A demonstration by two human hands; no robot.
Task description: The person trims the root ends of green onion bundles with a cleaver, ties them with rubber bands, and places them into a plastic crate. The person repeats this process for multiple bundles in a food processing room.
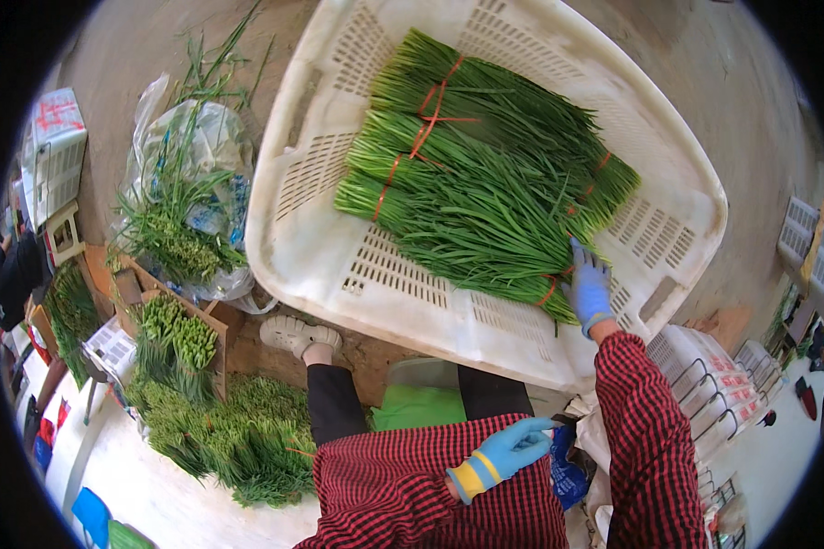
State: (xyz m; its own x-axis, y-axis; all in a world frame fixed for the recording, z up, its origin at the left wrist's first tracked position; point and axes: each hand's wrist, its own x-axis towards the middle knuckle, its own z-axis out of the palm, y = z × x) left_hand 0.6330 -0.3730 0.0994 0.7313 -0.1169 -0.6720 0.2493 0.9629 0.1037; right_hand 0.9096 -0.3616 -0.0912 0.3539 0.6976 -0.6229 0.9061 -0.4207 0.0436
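Quickly, we log 2 gloved hands: the right hand (590, 285) touches the tied green bundles (504, 220) inside the white crate (325, 297), at their near right end (we can't tell if it pinches any); the left hand (508, 455), fingers loosely extended, sits before the checked shirt (375, 467).

A large white plastic crate with slotted walls and rounded corners (270, 247) carries bundles of long green leafy stalks (494, 174), bound in red ties and laid side by side. Across the dusty grey-brown floor (732, 82) lie loose green stalks (206, 69), a crumpled clear plastic bag (222, 133) and a thick heap of greens (233, 435).
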